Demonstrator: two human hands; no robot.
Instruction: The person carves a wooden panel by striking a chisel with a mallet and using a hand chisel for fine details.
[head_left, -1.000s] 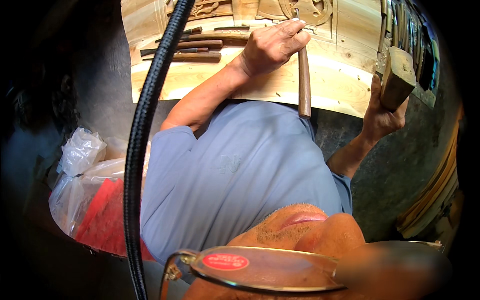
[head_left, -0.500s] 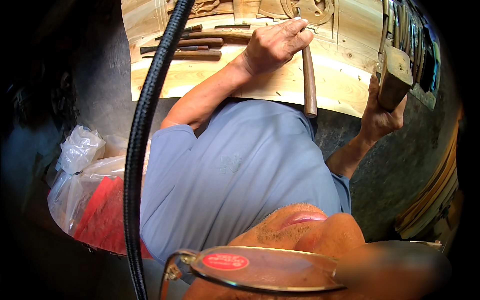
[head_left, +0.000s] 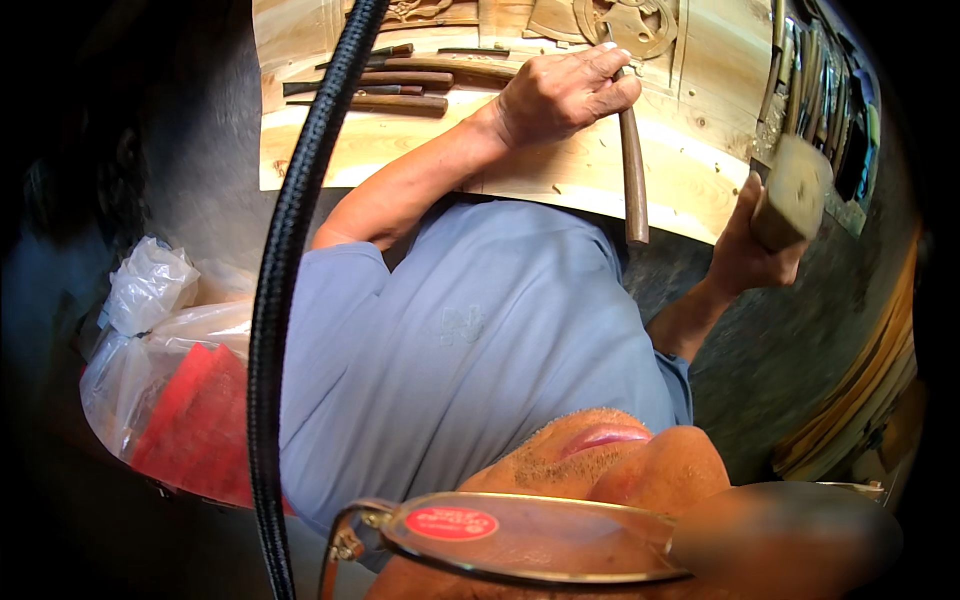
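Observation:
My left hand point(head_left: 568, 95) is closed around the shaft of a carving chisel point(head_left: 634, 185) over the wooden panel point(head_left: 540, 165). The chisel's dark wooden handle points toward my body, past the panel's near edge. Its tip meets or hovers by the carved round relief point(head_left: 640, 28); I cannot tell which. To the right, my right hand point(head_left: 742, 250) grips a wooden mallet point(head_left: 795, 195), with its blocky head raised beside the panel's right edge. The mallet stands apart from the chisel handle.
Several more carving chisels point(head_left: 400, 104) lie on the panel's left part. A row of tools point(head_left: 815, 85) stands at the far right. Stacked boards point(head_left: 850, 385) are at the lower right. A clear plastic bag point(head_left: 150, 290) and something red point(head_left: 200, 415) sit at my left.
The chisel's handle end has shifted slightly right and nearer to me. The mallet head has turned and dropped slightly, still in my right hand. The whole view has shifted a little.

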